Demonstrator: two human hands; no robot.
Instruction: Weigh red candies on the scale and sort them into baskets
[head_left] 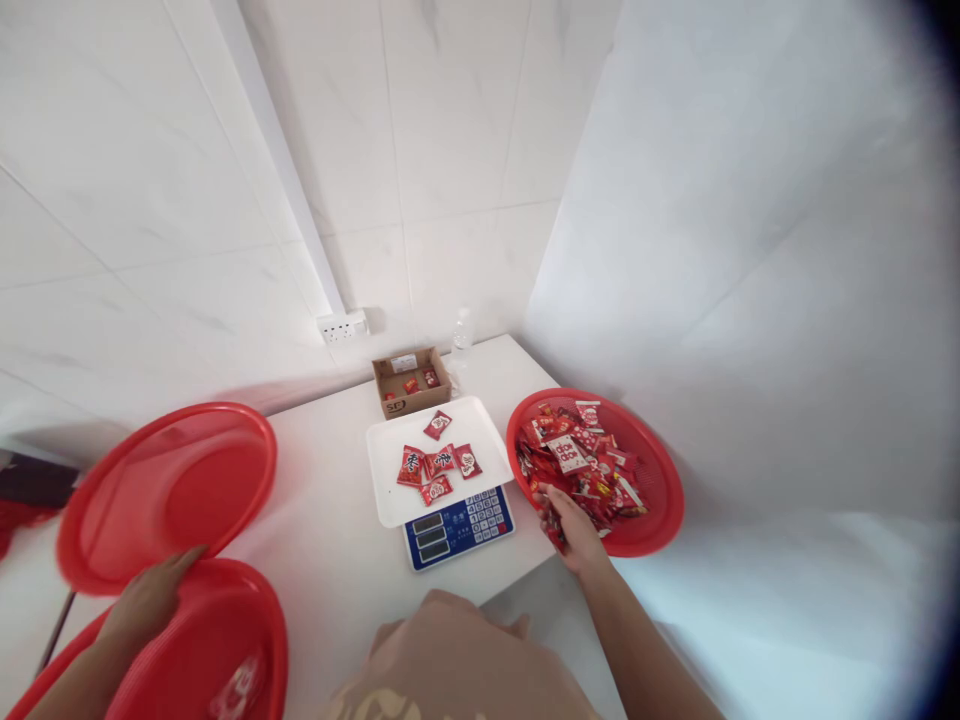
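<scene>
Holding at least one red packet (554, 528), the right hand (574, 528) has its fingers closed, at the near left rim of the right basket (665, 495). Many red packets lie heaped in that basket. At near left, the left hand (146, 600) lies over the far rim of the near basket (202, 625); its fingers are blurred, and I cannot tell how tightly they close. A blurred wrapper (238, 690) lies inside. Just beyond stands the far basket (217, 485). Between the baskets, on the white surface (322, 540), is a scale (459, 530) whose tray (484, 425) carries five red packets, four together and one farther off. Beyond it stand a box (417, 401) with some red packets inside and, to its right, a clear bottle (463, 332).
</scene>
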